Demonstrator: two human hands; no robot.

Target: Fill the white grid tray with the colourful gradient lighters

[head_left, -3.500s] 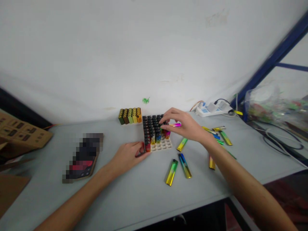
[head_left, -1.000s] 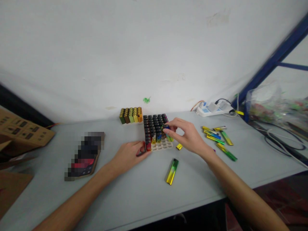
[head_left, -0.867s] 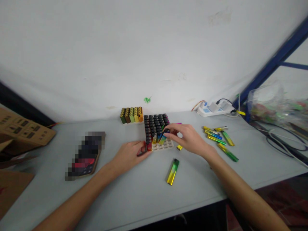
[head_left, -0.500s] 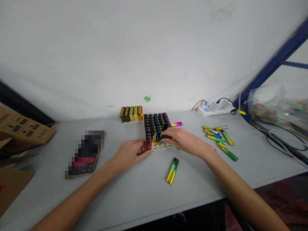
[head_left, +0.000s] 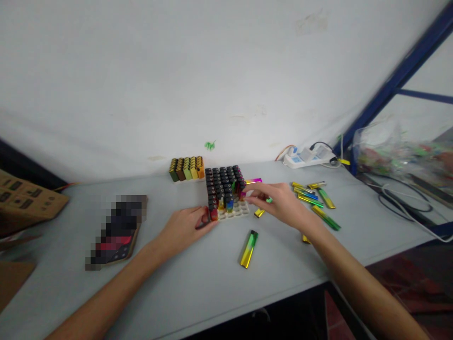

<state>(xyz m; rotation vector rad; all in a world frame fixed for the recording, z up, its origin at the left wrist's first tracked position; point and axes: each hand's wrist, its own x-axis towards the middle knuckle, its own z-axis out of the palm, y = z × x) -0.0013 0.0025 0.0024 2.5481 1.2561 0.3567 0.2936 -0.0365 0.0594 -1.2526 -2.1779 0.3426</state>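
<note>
A white tray (head_left: 233, 212) with sockets holds rows of upright lighters (head_left: 222, 177) with black tops. Several sockets at its front right have no lighter in them. At the front left corner, my left hand (head_left: 187, 225) is closed on the tray's edge, its fingertips beside a red lighter (head_left: 213, 212). My right hand (head_left: 278, 200) pinches a pink lighter (head_left: 243, 194) standing at the tray's right side; its fingertips partly cover it. One green and yellow lighter (head_left: 249, 249) lies in front of the tray. Another yellow lighter (head_left: 259, 213) lies partly hidden beneath my right hand.
Several shiny loose lighters (head_left: 311, 200) lie to the right. A block of gold-topped lighters (head_left: 187, 169) stands behind left. A phone (head_left: 120, 231) and cardboard boxes (head_left: 31, 200) are on the left. A power strip (head_left: 307, 158) with cables sits against the wall.
My right hand has moved from the tray's middle to its right side, uncovering a blue and yellow lighter standing in the tray. My left hand stays at the corner. The view has shifted slightly.
</note>
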